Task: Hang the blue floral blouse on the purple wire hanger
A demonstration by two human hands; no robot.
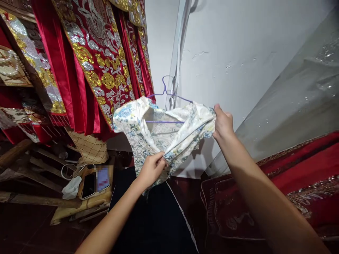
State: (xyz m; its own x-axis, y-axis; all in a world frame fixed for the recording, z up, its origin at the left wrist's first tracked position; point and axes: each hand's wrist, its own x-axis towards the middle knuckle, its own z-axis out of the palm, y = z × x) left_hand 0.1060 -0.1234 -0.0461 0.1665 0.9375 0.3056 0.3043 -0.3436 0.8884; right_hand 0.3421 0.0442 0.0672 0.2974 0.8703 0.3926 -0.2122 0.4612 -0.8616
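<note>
Where fingers (pixel 158 155) pinch, floral fabric (pixel 178 138) folds diagonally.

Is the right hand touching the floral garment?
Touching: the head view shows the right hand gripping the floral garment by its shoulder edge, with no visible gap.

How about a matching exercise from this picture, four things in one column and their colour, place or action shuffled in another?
Column one:
1. hanger
2. left hand
3. right hand
4. dark-screened phone

Column two:
A. gripping the floral garment at its sleeve
B. lying beside a crumpled white item
C. purple
D. pinching the garment's front, low on the neckline

Right pairs: 1-C, 2-D, 3-A, 4-B.
</note>
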